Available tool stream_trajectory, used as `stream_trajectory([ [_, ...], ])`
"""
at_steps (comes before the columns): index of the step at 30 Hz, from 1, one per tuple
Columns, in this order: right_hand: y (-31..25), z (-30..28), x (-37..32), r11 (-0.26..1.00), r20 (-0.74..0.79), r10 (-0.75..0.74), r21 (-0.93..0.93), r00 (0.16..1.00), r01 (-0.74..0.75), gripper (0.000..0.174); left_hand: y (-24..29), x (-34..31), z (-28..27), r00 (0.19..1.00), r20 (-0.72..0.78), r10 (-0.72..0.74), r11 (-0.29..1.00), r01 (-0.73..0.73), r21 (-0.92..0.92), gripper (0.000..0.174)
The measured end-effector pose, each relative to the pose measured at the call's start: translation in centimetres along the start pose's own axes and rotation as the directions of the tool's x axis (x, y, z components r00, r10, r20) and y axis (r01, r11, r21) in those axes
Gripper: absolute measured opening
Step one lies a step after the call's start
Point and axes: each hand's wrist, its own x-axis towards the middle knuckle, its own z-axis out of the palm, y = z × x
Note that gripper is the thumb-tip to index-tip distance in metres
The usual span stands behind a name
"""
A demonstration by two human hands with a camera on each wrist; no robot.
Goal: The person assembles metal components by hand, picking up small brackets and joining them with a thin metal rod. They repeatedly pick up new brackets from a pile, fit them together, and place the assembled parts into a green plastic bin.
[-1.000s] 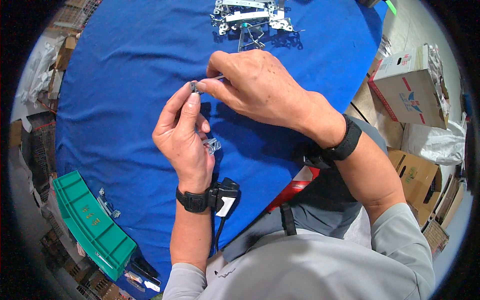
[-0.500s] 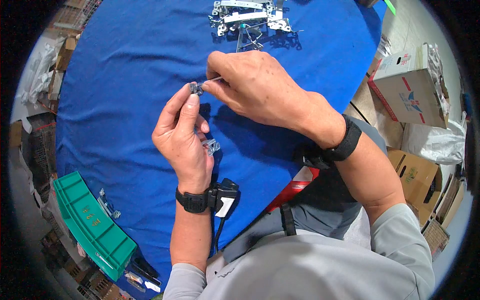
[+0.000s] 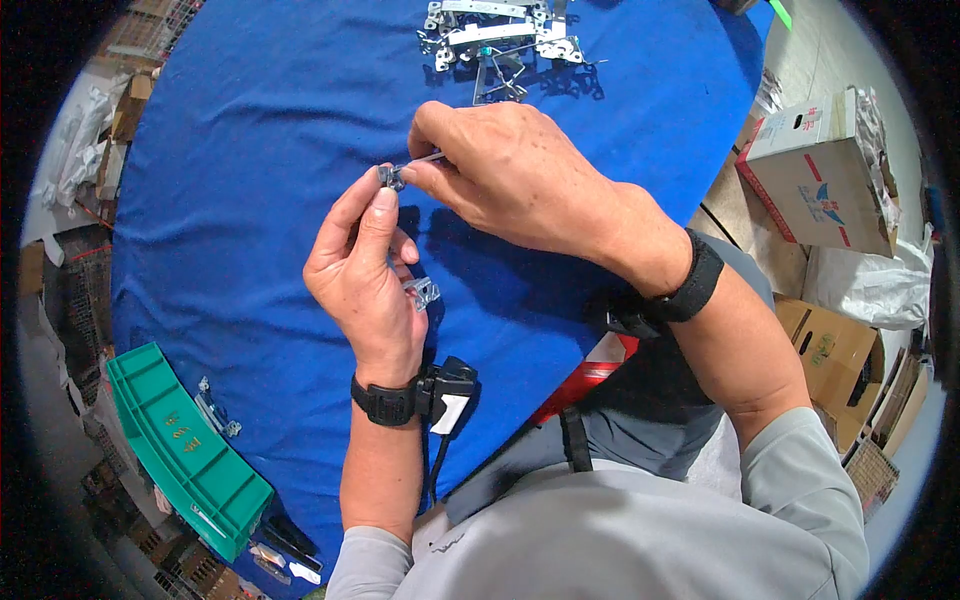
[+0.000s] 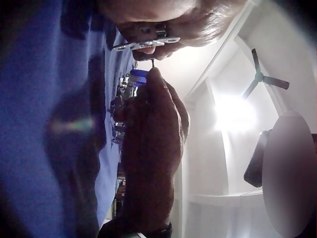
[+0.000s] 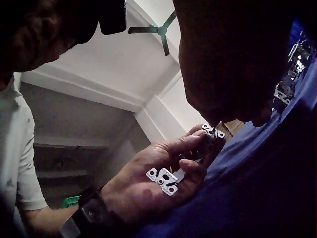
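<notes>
My left hand (image 3: pixel 365 265) pinches a small metal bracket (image 3: pixel 388 178) between thumb and fingertips. A second plate-like metal bracket (image 5: pixel 164 181), with round holes, lies against that palm; the curled fingers partly hide what is between the two. Above and to the right, my right hand (image 3: pixel 520 175) pinches a thin metal rod (image 3: pixel 430 158), whose end meets the bracket at the left fingertips. In the left wrist view the right hand (image 4: pixel 153 124) is dark, with a short thin shaft showing at its fingertips.
Several metal hinge-like assemblies (image 3: pixel 500 40) lie on the blue cloth (image 3: pixel 240 200) at the far side. A green tray (image 3: pixel 150 385) with small brass-coloured pieces sits at the left edge, loose metal parts (image 3: pixel 215 408) beside it. A carton (image 3: pixel 815 170) stands off to the right.
The bracket at the left fingertips has turned slightly, and more of it shows now. The right fingertips have shifted a little; both arms stay almost in place.
</notes>
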Motion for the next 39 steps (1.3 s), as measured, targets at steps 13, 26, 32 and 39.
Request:
stream_trajectory([
  [13,-0.38,-0.16,-0.1,1.0,-0.003,-0.001,0.023,1.0,0.001,0.018,0.21,-0.05,0.12,1.0,-0.012,-0.012,1.0,0.012,0.008,0.02],
  [26,-0.41,-0.56,0.1,0.999,-0.019,0.015,0.035,1.0,-0.014,0.017,0.16,-0.05,0.11,0.999,-0.017,-0.031,1.0,0.031,0.005,0.02],
  [32,-0.72,-0.07,0.09,0.999,-0.034,-0.011,0.036,0.999,0.012,0.017,0.15,-0.04,0.18,1.0,-0.009,-0.026,0.999,0.026,0.022,0.022],
  [39,-0.1,-0.34,0.16,1.0,-0.015,-0.009,0.028,1.0,0.01,0.015,0.15,0.05,0.07,0.999,-0.013,-0.03,1.0,0.03,-0.01,0.021],
])
